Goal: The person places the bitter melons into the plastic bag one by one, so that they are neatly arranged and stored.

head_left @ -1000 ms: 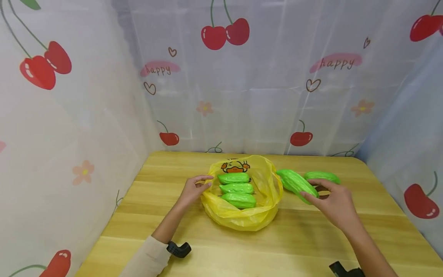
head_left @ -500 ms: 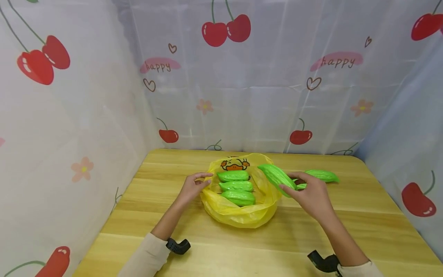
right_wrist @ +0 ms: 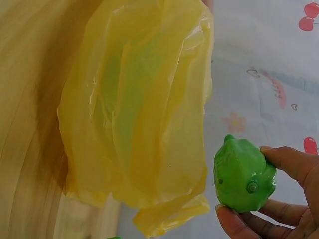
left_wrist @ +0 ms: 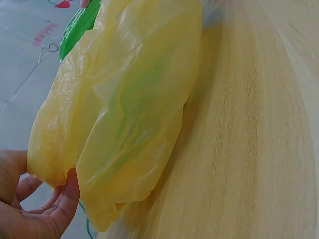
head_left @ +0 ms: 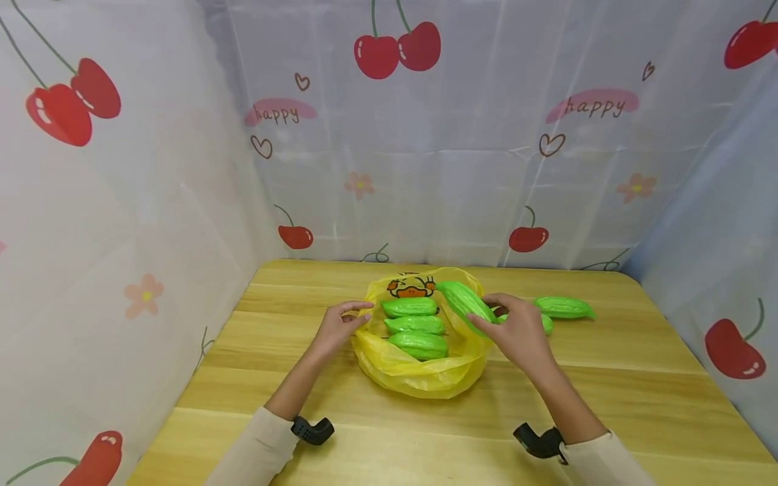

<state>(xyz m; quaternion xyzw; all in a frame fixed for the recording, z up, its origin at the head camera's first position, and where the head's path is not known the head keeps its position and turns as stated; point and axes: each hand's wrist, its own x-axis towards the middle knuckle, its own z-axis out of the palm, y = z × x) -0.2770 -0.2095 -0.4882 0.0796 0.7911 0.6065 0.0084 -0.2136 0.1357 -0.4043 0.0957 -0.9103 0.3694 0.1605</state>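
A yellow plastic bag (head_left: 419, 386) with a duck face print stands spread wide on the table, its mouth upward. Inside it lie several green bitter melons (head_left: 419, 345) in a column, showing faintly through the film in both wrist views. My left hand (head_left: 336, 329) pinches the bag's left rim between thumb and fingers, as the left wrist view (left_wrist: 45, 199) also shows. Over the bag's right rim my right hand (head_left: 519, 331) grips another bitter melon (head_left: 464, 304) by its near end, tilted with its tip toward the back left. That melon's blunt end (right_wrist: 244, 174) faces the right wrist camera.
Two more bitter melons lie on the table right of the bag: one in full view (head_left: 565, 308), the other melon (head_left: 547, 325) partly behind my right hand. A cherry-print curtain (head_left: 425, 175) encloses the wooden table (head_left: 401, 445) at the back and sides.
My right hand has carried the bitter melon leftward from beside the bag to above its right side. My left hand stays on the rim.
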